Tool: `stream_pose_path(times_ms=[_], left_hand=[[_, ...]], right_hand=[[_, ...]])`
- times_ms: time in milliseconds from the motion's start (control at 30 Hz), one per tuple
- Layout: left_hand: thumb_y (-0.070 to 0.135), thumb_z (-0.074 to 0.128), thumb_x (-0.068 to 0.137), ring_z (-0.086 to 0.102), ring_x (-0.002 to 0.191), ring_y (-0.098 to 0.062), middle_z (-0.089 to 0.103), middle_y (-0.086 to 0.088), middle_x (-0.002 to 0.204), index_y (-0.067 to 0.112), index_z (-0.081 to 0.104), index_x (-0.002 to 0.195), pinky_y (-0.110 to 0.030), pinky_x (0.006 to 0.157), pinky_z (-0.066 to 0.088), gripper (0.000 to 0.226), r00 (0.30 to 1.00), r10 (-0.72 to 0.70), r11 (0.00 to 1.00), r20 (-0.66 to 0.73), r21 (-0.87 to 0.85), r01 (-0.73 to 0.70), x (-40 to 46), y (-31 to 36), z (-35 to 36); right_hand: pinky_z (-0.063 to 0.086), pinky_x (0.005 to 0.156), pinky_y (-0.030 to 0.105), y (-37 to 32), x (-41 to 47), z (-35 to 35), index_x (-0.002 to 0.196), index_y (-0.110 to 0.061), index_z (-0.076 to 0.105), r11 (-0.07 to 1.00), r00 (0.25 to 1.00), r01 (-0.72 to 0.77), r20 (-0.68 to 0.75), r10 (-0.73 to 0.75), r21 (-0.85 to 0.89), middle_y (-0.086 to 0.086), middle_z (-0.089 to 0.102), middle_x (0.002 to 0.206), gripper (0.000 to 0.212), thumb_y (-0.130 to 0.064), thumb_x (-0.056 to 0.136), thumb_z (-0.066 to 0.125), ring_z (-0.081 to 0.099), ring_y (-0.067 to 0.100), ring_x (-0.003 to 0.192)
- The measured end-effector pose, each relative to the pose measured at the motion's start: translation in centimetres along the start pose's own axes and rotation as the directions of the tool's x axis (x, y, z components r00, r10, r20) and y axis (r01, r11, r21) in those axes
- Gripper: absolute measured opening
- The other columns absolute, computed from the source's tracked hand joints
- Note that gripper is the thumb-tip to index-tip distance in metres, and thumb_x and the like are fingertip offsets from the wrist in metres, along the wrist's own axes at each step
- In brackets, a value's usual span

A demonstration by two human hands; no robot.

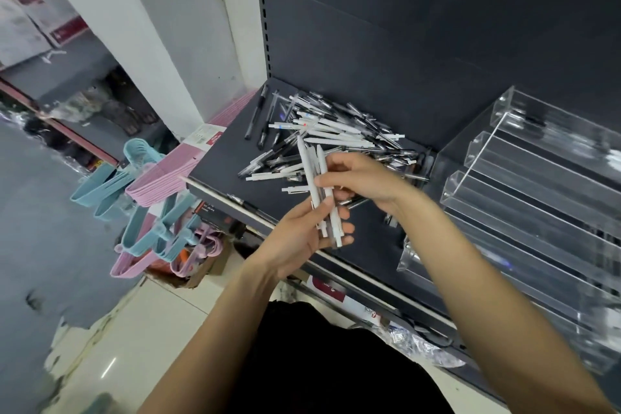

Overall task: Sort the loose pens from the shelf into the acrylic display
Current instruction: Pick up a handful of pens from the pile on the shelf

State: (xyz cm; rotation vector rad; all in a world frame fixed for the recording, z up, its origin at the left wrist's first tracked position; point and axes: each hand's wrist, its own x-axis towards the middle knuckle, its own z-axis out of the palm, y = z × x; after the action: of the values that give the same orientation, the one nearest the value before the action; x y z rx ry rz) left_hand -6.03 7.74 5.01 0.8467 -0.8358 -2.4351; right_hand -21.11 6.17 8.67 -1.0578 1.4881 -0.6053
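Left of the acrylic display (pixel 524 185), left hand (pixel 302 239) and right hand (pixel 363 181) both grip white pens (pixel 319 185), which could slip if loosened.

A dark back panel (pixel 420 27) with a slotted upright (pixel 263 10) rises behind the shelving, beside a white pillar (pixel 141 27). Pink and blue hangers (pixel 148 198) crowd the left, above glossy pale floor tiles (pixel 141 329) catching a streak of light, with grey shelving (pixel 67 77) farther off.
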Motion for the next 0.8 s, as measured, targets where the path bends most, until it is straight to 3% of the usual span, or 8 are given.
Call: stream_pose_path(times_ms=[100, 200, 367, 467, 567, 700, 800], left_hand=[[0.015, 0.042, 0.098, 0.066, 0.072, -0.017, 0.064, -0.002, 0.077, 0.006, 0.059, 0.107, -0.033, 0.072, 0.058, 0.021, 1.0, 0.012, 0.999, -0.015, -0.041, -0.012, -0.4, -0.4, -0.4], [0.013, 0.042, 0.099, 0.066, 0.075, -0.016, 0.065, -0.001, 0.078, 0.006, 0.06, 0.108, -0.034, 0.075, 0.058, 0.022, 0.999, 0.015, 0.998, -0.038, -0.058, -0.017, -0.8, -0.8, -0.7], [0.013, 0.042, 0.099, 0.066, 0.077, -0.016, 0.065, -0.002, 0.079, 0.008, 0.059, 0.114, -0.04, 0.08, 0.058, 0.024, 0.999, 0.0, 0.995, -0.05, -0.097, -0.005, -1.2, -1.0, -0.7], [0.011, 0.043, 0.098, 0.068, 0.081, -0.023, 0.066, -0.007, 0.083, 0.009, 0.058, 0.118, -0.048, 0.083, 0.056, 0.025, 0.998, -0.001, 0.988, -0.055, -0.156, -0.007, -1.3, -1.3, -0.5], [0.01, 0.043, 0.096, 0.07, 0.087, -0.029, 0.069, -0.01, 0.087, 0.007, 0.057, 0.118, -0.049, 0.084, 0.056, 0.026, 0.999, 0.005, 0.976, -0.051, -0.216, -0.016, -1.4, -1.4, -0.2], [0.011, 0.039, 0.097, 0.071, 0.092, -0.026, 0.072, -0.011, 0.101, 0.008, 0.059, 0.117, -0.042, 0.081, 0.058, 0.028, 0.998, 0.037, 0.972, -0.053, -0.23, -0.048, -1.4, -1.3, -0.1], [0.014, 0.044, 0.093, 0.069, 0.085, -0.018, 0.071, -0.004, 0.094, 0.01, 0.059, 0.118, -0.04, 0.079, 0.058, 0.03, 0.999, 0.033, 0.98, -0.029, -0.196, -0.038, -1.3, -1.6, 0.2]], right_hand=[[0.04, 0.056, 0.013, -0.6, 1.0, 0.0, 0.087, -0.018, 0.065, 1.0, 1.0, 0.013, -0.024, -0.013, 0.016, -0.01, 0.06, 0.071, 0.001, -0.018, 0.087, 0.065, 0.054, 0.0, 0.063], [0.041, 0.064, 0.016, -0.9, 1.8, 0.1, 0.088, -0.018, 0.063, 0.999, 0.999, 0.04, -0.015, -0.039, 0.015, -0.006, 0.063, 0.081, 0.003, -0.016, 0.087, 0.065, 0.056, 0.003, 0.073], [0.041, 0.053, 0.011, -0.9, 2.3, 0.5, 0.11, -0.012, 0.061, 0.998, 0.996, 0.066, 0.055, -0.067, 0.012, -0.006, 0.068, 0.081, 0.025, -0.011, 0.086, 0.066, 0.058, 0.0, 0.065], [0.042, 0.052, 0.015, -0.9, 2.5, 0.1, 0.11, -0.014, 0.063, 0.992, 0.984, 0.104, 0.154, -0.092, -0.065, 0.002, 0.068, 0.081, 0.025, -0.01, 0.085, 0.068, 0.059, 0.004, 0.064], [0.045, 0.055, 0.017, -1.2, 2.5, 0.1, 0.115, -0.012, 0.061, 0.985, 0.975, 0.131, 0.192, -0.108, -0.112, -0.002, 0.069, 0.074, 0.031, -0.008, 0.085, 0.068, 0.06, 0.001, 0.06], [0.047, 0.058, 0.016, -1.4, 2.3, 0.0, 0.117, -0.014, 0.061, 0.977, 0.976, 0.197, 0.11, -0.188, -0.082, -0.008, 0.07, 0.074, 0.03, -0.008, 0.088, 0.064, 0.061, 0.0, 0.065], [0.047, 0.061, 0.017, -1.2, 1.8, 0.2, 0.119, -0.015, 0.059, 0.97, 0.974, 0.226, 0.024, -0.225, -0.091, -0.005, 0.071, 0.086, 0.031, -0.009, 0.089, 0.063, 0.063, 0.001, 0.071]])
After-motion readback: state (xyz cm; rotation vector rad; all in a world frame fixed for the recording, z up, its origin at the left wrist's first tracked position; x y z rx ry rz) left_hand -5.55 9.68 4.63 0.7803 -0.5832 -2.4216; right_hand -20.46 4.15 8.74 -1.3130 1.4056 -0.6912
